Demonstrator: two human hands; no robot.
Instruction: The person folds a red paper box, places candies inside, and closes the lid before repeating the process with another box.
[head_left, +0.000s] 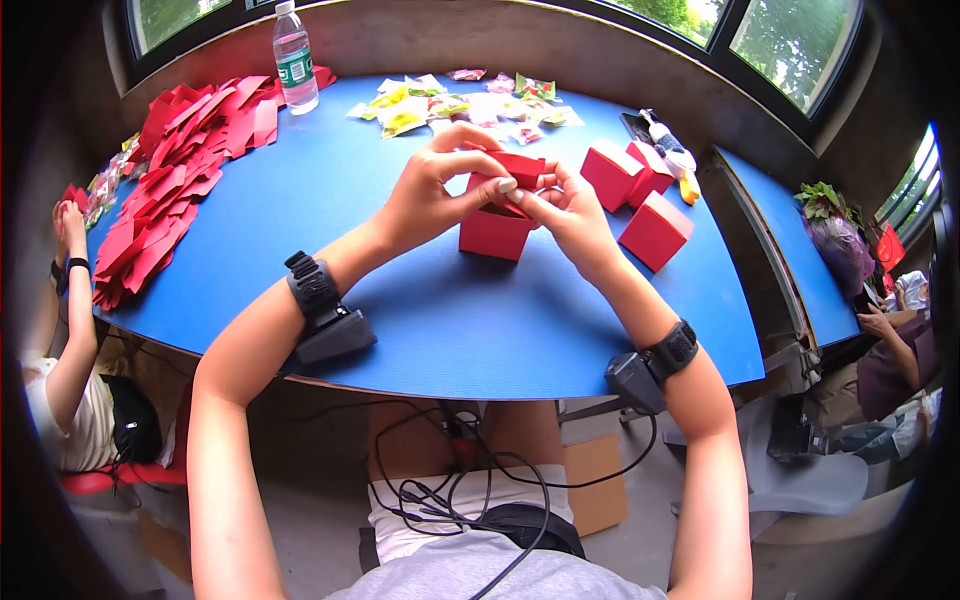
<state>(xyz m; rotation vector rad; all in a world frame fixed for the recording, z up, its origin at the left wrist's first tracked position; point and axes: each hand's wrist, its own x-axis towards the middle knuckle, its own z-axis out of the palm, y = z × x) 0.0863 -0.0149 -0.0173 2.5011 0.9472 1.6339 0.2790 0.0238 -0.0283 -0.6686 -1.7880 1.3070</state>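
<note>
A red paper box (494,236) stands on the blue table in front of me, its top flaps raised. My left hand (447,185) pinches a flap from the left, thumb and fingers closed on it. From the right, my right hand (568,212) grips the flap's other side, its thumb close to the left thumb. The fingers partly hide the box's opening, so its inside does not show. Close to my right hand sit three closed red boxes, the nearest red box (656,232) standing in front of the other two.
Flat red box blanks (165,190) are heaped at the left. A water bottle (295,62) stands at the back, beside wrapped candies (405,105). A white-and-yellow tool (672,155) lies back right. Other people sit at both sides. Black cables (460,490) hang over my lap.
</note>
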